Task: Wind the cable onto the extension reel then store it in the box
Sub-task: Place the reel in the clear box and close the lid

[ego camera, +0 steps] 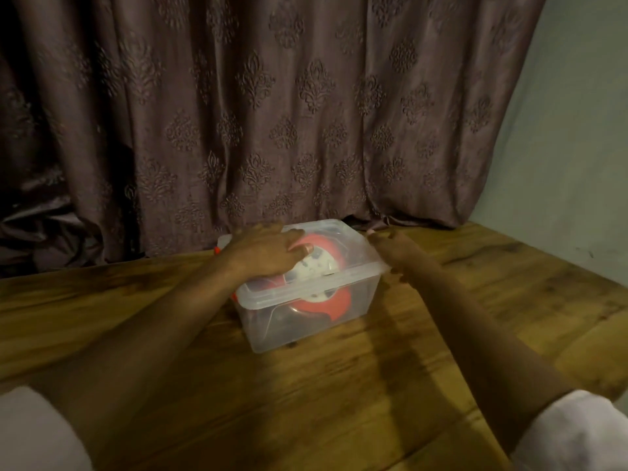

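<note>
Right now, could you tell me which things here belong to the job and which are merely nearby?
Job: extension reel, lying in the clear box; left hand resting on the reel; right hand by the box rim.

Nearby: wooden table, curtain, wall.

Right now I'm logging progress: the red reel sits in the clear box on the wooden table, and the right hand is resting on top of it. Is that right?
One detail is off: the left hand rests on the red reel, not the right. The right hand is at the right edge of the clear box, fingers loose. The reel is indeed in the box on the wooden table, as the head view shows.
</note>
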